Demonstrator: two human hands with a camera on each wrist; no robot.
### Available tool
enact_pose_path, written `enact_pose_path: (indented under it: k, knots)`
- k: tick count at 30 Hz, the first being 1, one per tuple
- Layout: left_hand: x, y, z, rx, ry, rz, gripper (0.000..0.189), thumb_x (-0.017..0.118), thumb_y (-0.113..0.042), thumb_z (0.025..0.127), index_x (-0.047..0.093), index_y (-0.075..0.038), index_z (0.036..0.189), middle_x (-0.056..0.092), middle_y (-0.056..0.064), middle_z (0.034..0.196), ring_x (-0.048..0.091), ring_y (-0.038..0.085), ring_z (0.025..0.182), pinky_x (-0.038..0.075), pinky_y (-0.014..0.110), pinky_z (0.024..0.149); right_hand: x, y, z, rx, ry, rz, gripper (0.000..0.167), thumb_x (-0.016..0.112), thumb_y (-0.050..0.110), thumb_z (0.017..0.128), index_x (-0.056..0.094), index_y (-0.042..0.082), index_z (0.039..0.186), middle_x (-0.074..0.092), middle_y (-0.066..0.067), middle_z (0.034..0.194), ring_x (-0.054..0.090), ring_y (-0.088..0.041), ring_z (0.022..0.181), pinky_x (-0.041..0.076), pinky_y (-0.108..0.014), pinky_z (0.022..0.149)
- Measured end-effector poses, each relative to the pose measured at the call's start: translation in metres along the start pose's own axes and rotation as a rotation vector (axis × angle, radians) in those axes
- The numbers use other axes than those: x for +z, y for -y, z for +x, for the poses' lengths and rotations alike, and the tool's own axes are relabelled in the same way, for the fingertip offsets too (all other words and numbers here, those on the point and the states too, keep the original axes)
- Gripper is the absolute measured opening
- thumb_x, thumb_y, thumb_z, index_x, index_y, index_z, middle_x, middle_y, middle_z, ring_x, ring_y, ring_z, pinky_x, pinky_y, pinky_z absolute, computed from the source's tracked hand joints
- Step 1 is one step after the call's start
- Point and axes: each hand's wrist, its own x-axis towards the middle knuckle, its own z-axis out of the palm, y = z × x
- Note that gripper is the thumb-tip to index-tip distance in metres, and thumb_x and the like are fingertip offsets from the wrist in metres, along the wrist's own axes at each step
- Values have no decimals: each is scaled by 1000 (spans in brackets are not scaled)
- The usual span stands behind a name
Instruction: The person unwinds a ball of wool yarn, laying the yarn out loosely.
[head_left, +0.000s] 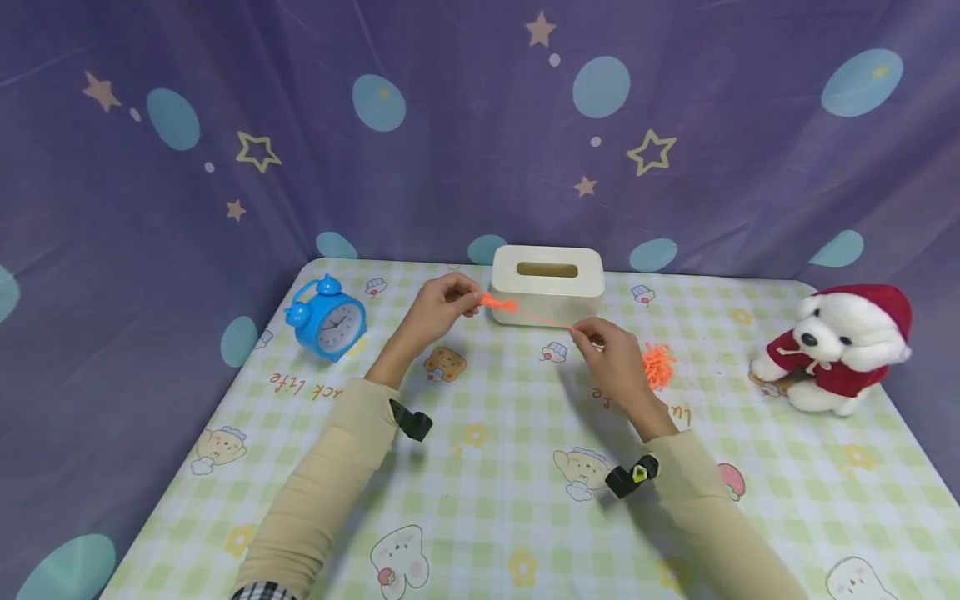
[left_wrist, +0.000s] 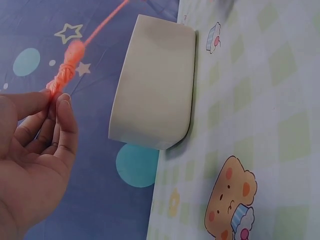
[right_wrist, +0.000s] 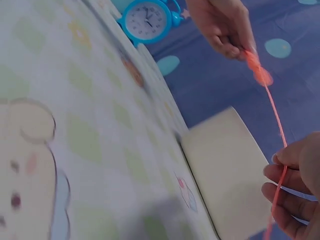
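Observation:
Between finger and thumb, my left hand [head_left: 444, 307] pinches one end of a small wound bundle of orange yarn [left_wrist: 64, 70]. From the bundle's other end a single orange strand [right_wrist: 274, 107] runs taut to my right hand [head_left: 611, 354], which pinches it between thumb and fingertips. In the right wrist view the strand passes on below those fingers. Both hands are raised in front of the cream tissue box [head_left: 547, 287]. A loose orange yarn pile [head_left: 658, 367] shows just beyond my right hand, partly hidden behind it in the head view.
A blue alarm clock [head_left: 330, 321] stands at the back left of the table. At the right sits a white plush dog [head_left: 840, 350] in red clothes. The checked tablecloth [head_left: 465, 492] reaches a purple curtain [head_left: 465, 167] behind.

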Motion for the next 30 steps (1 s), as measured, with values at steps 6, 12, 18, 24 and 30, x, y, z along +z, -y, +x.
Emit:
enact_pose_path:
  k: [6, 12, 18, 24, 30]
  knots:
    - [1, 18, 8, 3, -15, -4, 21, 59, -22, 96, 64, -4, 106, 65, 8, 91, 63, 33, 91, 55, 31, 79, -22, -15, -5, 24, -80, -25, 16, 63, 20, 94, 71, 6, 95, 72, -9, 89, 66, -23, 81, 52, -34, 73]
    - [0, 19, 7, 28, -19, -8, 18, 60, -22, 96, 64, -5, 102, 65, 13, 92, 63, 34, 90, 56, 32, 78, -42, -30, -10, 65, -138, -49, 19, 63, 25, 94, 72, 8, 95, 73, -7, 88, 63, -9, 76, 47, -17, 69]
    - [0, 19, 8, 24, -21, -1, 17, 59, -21, 96, 64, -6, 102, 65, 10, 91, 64, 29, 87, 56, 30, 77, -58, -42, -14, 143, -171, -66, 20, 64, 27, 93, 72, 9, 96, 73, -7, 86, 51, 14, 68, 44, -10, 65]
    - [0, 19, 8, 20, -19, -11, 19, 59, -19, 96, 63, -2, 105, 64, 7, 91, 63, 32, 89, 56, 29, 76, -70, -51, -20, 212, -173, -80, 26, 61, 33, 95, 71, 9, 100, 72, -9, 89, 51, 10, 69, 43, -11, 64]
    - [-1, 19, 8, 28, -15, -12, 19, 59, -19, 96, 64, -3, 105, 64, 7, 91, 64, 28, 88, 56, 29, 77, -79, -58, -23, 268, -195, -102, 29, 59, 35, 96, 71, 9, 103, 72, -10, 92, 52, 7, 70, 42, -11, 65]
